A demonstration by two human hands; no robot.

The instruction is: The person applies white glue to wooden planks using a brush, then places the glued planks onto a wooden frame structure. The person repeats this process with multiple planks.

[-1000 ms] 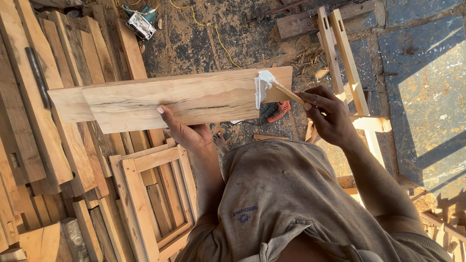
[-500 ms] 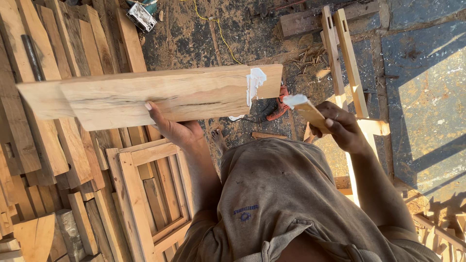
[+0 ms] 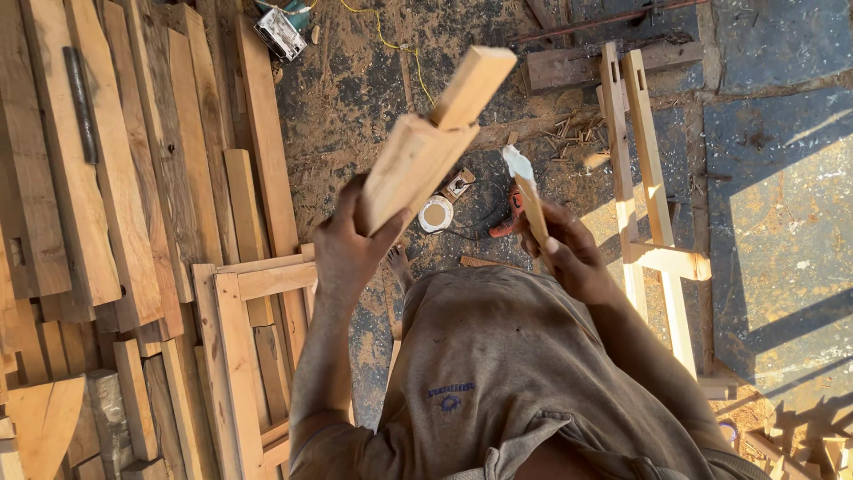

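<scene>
My left hand (image 3: 348,249) grips a pale wooden board (image 3: 426,142) by its near edge, tipped up so its end with a narrower tenon points away at the upper right. My right hand (image 3: 569,251) holds a thin wooden stick (image 3: 531,203) whose tip carries a blob of white glue, just right of the board. The two pieces are apart. A small round open tub of glue (image 3: 435,214) sits on the dirt floor below them.
Stacked planks (image 3: 107,178) cover the left side. A wooden frame (image 3: 240,347) lies at the lower left, another frame with mortised rails (image 3: 644,196) at the right. A red power tool (image 3: 508,213) and a yellow cord (image 3: 391,44) lie on the sawdust floor.
The board was held flat and crosswise; my left hand has swung it up on end. My right hand drew the glue stick back from the board's end.
</scene>
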